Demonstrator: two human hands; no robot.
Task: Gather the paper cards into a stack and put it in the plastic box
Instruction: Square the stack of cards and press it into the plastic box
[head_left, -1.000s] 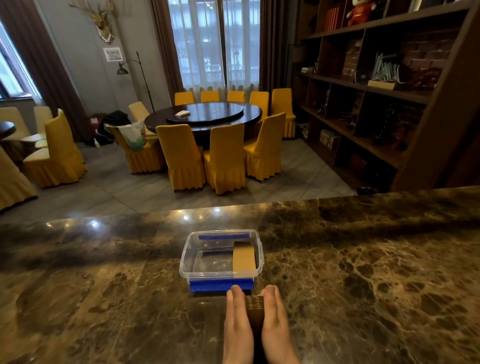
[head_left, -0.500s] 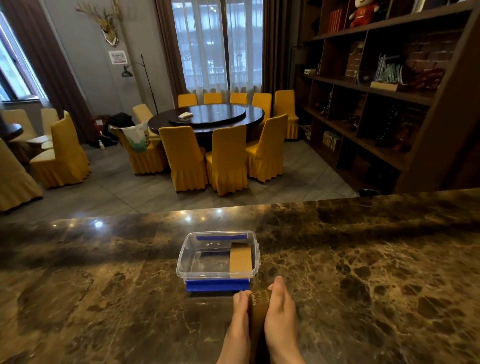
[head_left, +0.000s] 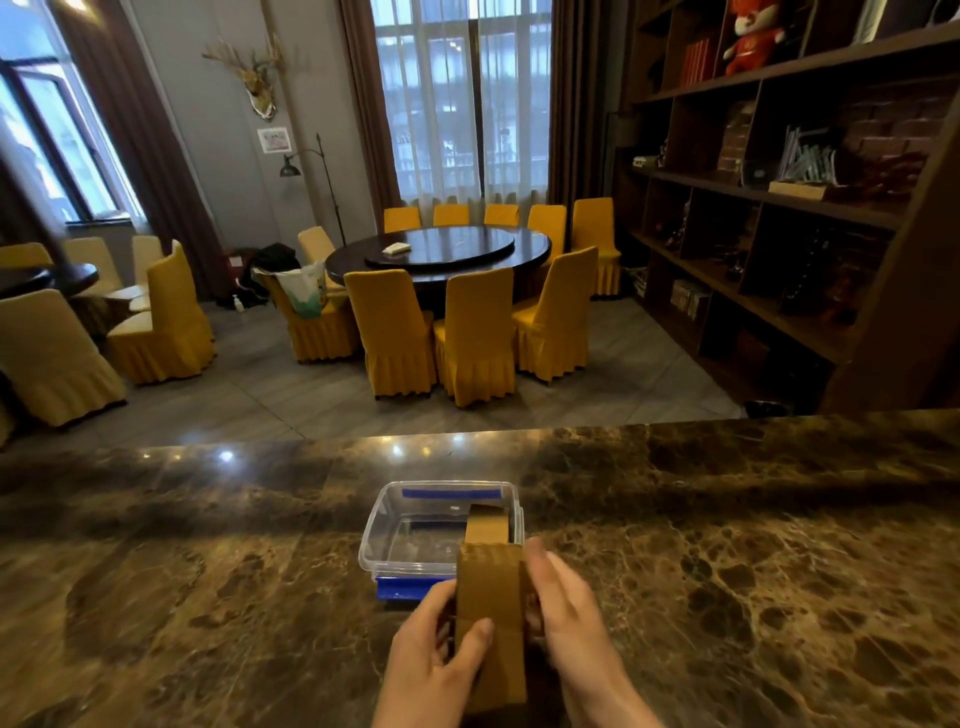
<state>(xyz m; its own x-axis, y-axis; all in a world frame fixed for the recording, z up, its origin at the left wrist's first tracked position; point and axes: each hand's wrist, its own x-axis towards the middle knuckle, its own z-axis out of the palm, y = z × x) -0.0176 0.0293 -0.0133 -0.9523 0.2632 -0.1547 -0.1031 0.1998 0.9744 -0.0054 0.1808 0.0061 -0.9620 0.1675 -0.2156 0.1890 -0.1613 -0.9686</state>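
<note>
The left hand (head_left: 434, 660) grips the stack (head_left: 491, 618), thumb across its face. The stack hangs over the counter (head_left: 208, 597), just before the box (head_left: 387, 525), which holds another card (head_left: 485, 527). The right hand's (head_left: 569, 613) fingers (head_left: 540, 566) press its other side.

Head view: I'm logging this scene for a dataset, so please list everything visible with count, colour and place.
Box: one, clear with blue clips, on the counter ahead of the hands.
Cards in box: one brown stack, at its right side.
Card stack: one, brown, held between both hands near the box.
Counter: one, dark brown marble, foreground.
Round table: one, dark, mid-room.
Chairs: many, yellow covers, around the table and at left.
Shelves: dark wood, right wall.
Plush toy: one, red, top shelf.
Lamp: one, dark, by the far wall.
Left hand: on the stack's left side.
Right hand: on its right side.
</note>
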